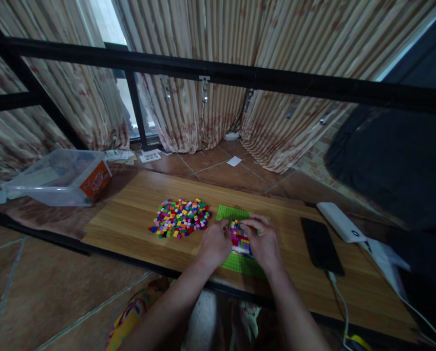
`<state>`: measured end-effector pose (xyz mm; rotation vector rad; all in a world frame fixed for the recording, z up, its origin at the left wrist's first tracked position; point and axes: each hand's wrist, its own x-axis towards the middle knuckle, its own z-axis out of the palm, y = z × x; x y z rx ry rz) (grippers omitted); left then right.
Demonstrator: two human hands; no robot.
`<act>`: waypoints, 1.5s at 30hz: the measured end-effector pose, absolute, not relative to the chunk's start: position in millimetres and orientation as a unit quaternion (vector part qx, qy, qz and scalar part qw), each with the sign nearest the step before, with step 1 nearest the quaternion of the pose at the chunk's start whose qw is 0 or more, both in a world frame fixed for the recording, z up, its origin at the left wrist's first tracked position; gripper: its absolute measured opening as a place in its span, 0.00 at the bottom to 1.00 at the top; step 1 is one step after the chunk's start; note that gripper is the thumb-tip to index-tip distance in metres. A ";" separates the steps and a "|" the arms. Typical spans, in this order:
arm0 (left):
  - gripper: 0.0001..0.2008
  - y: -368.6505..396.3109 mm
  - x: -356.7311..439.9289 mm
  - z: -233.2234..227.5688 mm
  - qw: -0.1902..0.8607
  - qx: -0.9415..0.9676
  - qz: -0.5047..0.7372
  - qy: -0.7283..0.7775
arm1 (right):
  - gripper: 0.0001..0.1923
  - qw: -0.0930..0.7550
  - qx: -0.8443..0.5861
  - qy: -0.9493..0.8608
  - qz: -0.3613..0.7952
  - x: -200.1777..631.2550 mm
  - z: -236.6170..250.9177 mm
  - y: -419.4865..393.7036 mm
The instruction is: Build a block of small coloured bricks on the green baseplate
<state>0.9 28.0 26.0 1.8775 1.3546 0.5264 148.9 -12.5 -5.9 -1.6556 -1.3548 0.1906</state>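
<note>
Dim, window-backlit, edges warped

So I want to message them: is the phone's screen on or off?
Off, seemingly: the phone lies flat on the wooden table, its screen plain black, a cable at its near end.

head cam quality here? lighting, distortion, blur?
Head view: dim and backlit, daylight through the curtains; strong wide-angle bowing of the black bar; soft focus, so the single bricks in the brick pile barely resolve; no glare; both hands, left hand and right hand, are dark over the green baseplate.

A green baseplate (229, 213) lies flat on the wood, multicoloured bricks (238, 239) pressed onto its middle.
</note>
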 end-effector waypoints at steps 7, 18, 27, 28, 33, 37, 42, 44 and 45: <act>0.16 22.4 5.5 21.5 0.369 0.754 0.202 0.504 | 0.09 0.463 -0.688 -0.552 0.084 145.7 -9.9 -7.9; 0.17 20.5 9.0 16.8 0.334 0.770 0.191 0.509 | 0.07 0.497 -0.685 -0.522 0.109 143.2 -11.6 2.4; 0.17 18.5 8.5 12.3 0.281 0.808 0.179 0.485 | 0.15 0.516 -0.681 -0.444 0.271 147.4 -23.7 5.6; 0.17 18.7 8.4 12.8 0.275 0.814 0.177 0.480 | 0.15 0.518 -0.681 -0.441 0.272 146.8 -23.1 5.7; 0.15 19.0 7.3 18.0 0.259 0.829 0.148 0.472 | 0.16 0.518 -0.683 -0.420 0.297 143.9 -18.8 6.0; 0.16 17.4 6.5 18.0 0.246 0.834 0.134 0.474 | 0.17 0.520 -0.681 -0.418 0.303 142.6 -17.1 6.0; 0.16 15.4 7.0 10.7 0.248 0.829 0.134 0.483 | 0.17 0.525 -0.676 -0.414 0.311 142.4 -15.5 3.7; 0.15 16.2 6.5 9.6 0.258 0.823 0.135 0.488 | 0.19 0.523 -0.675 -0.413 0.316 143.8 -15.6 2.8; 0.14 17.1 5.9 9.8 0.264 0.821 0.131 0.490 | 0.20 0.525 -0.676 -0.412 0.313 144.9 -15.8 2.5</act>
